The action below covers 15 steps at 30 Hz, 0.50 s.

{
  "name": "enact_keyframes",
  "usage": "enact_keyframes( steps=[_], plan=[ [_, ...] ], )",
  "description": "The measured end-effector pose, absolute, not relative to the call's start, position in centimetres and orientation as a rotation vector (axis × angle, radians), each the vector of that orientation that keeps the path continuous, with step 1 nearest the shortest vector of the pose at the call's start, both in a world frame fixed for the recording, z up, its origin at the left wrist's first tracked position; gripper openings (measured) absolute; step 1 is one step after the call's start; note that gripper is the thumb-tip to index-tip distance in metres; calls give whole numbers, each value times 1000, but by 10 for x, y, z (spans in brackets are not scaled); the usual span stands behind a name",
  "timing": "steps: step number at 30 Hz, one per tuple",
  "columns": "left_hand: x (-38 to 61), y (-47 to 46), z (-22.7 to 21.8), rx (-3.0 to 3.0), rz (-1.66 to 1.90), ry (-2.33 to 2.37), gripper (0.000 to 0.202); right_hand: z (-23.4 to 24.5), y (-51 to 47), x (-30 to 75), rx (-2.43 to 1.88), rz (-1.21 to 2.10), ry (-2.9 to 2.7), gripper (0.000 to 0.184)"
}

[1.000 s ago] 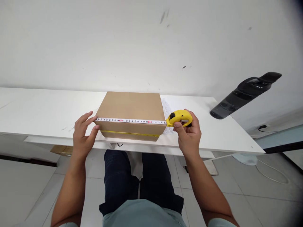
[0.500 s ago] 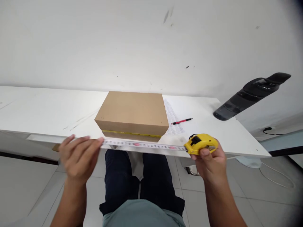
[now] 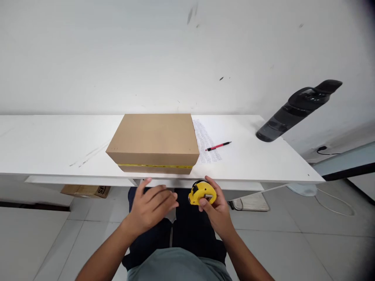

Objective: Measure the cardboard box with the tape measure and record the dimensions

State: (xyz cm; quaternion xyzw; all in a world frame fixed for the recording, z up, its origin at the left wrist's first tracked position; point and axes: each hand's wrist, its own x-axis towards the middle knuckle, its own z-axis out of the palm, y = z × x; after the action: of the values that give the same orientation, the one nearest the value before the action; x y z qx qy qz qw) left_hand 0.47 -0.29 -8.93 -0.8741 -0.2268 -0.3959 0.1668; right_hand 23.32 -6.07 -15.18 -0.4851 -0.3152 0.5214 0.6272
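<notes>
A brown cardboard box [image 3: 154, 140] with a yellow band low on its front sits on the white table [image 3: 58, 152], close to the near edge. My right hand [image 3: 215, 208] is closed round a yellow tape measure [image 3: 201, 192], held over my lap just below the table edge; no tape shows out of the case. My left hand [image 3: 150, 207] hovers beside it, fingers loosely extended toward the case, holding nothing.
A sheet of printed paper [image 3: 206, 146] lies right of the box with a red pen [image 3: 218, 146] on it. A dark handheld vacuum [image 3: 295, 109] rests at the table's right end. A small carton [image 3: 86, 190] is on the floor under the table. Cables lie at right.
The tape, stretched along the box and then pulled off toward me, has retracted into the case. Both hands have come together over my lap.
</notes>
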Motion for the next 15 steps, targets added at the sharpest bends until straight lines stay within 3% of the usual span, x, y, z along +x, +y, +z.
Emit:
enact_keyframes(
  steps=[6,10,15],
  plan=[
    [-53,36,-114,-1974,-1506,-1450,75,-153,-39,251,-1227,1286,-835,86],
    [-71,68,-147,-2058,-1510,-2012,46,-148,-16,250,-1249,1382,-971,93],
    [-79,71,-147,-2025,-1480,-2056,37,-126,-18,249,-1332,1438,-1129,81]
  ],
)
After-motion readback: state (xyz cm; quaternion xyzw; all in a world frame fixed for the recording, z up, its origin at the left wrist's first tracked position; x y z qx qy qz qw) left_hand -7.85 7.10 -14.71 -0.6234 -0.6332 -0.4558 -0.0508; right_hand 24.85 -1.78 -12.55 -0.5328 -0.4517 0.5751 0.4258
